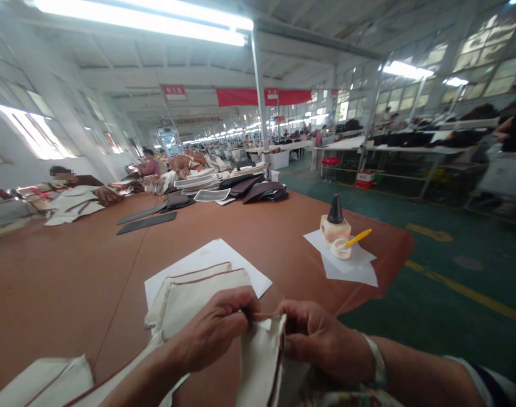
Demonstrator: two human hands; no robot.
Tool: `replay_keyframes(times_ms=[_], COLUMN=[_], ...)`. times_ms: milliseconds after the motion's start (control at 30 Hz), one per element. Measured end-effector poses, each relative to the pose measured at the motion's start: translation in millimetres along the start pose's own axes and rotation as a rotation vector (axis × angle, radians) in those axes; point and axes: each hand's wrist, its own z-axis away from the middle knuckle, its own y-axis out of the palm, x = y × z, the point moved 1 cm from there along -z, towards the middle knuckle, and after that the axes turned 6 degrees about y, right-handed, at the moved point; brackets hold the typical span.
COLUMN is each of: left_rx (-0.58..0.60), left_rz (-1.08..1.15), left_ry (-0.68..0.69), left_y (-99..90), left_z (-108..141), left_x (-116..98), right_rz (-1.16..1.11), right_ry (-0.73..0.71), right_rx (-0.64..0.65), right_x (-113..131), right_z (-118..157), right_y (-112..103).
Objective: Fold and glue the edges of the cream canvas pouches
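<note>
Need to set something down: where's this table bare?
Free: tabletop between white sheet and black-topped container; also left of that sheet, nearer than the dark strips. Crowded: the far dark pile and the cream pieces beside the left hand.

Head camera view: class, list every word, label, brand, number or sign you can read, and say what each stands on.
Nothing reads with certainty.
Left hanging red sign: white characters, too blurred.
Red sign beside the pole: white marks, too small.
Long strip in the background: marks too small.
Red-and-white box on the floor: any print is too blurred.
</note>
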Motion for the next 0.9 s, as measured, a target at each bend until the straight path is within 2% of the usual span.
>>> replay_keyframes(times_ms=[67, 133, 200, 267, 333, 400, 467, 567, 767, 900], left_rx=[-0.027, -0.011, 0.036, 0.106, 0.203, 0.250, 0.198, 0.086, 0.096, 0.065], left_rz=[-0.101, -0.199, -0.244, -0.205, -0.048, 0.147, 0.273, 0.296, 0.405, 0.542], left_ry=[0.040, 0.039, 0.004, -0.024, -0.020, -0.012, -0.010, -0.039, -0.112, -0.150], left_y=[-11.7, -23.0, -28.9, -26.8, -18.3, -8.1, 0.6, 10.4, 24.7, 31.1], left_z=[-7, -13, -18, -23, -28, -31, -33, -32, -38, -47], left_x=[-4, -6, -3, 0, 3, 6, 8, 15, 22, 25], right_rz=[0.219, 0.528, 0.783, 0.915, 0.949, 0.919, 0.860, 0.814, 0.891, 1.089], right_ry=[-0.086, -0.172, -0.251, -0.321, -0.347, -0.339, -0.301, -0.238, -0.257, -0.334], right_rx=[-0.124, -0.191, -0.177, -0.121, -0.090, -0.090, -0.082, -0.085, -0.131, -0.136], right_x=[14, 31, 44, 47, 43, 37, 33, 33, 37, 34], right_z=[-3, -7, -12, -18, -24, -26, -26, -21, -13, -11], right_y=[-8, -20, -30, -37, -40, -42, -44, -45, -48, -53])
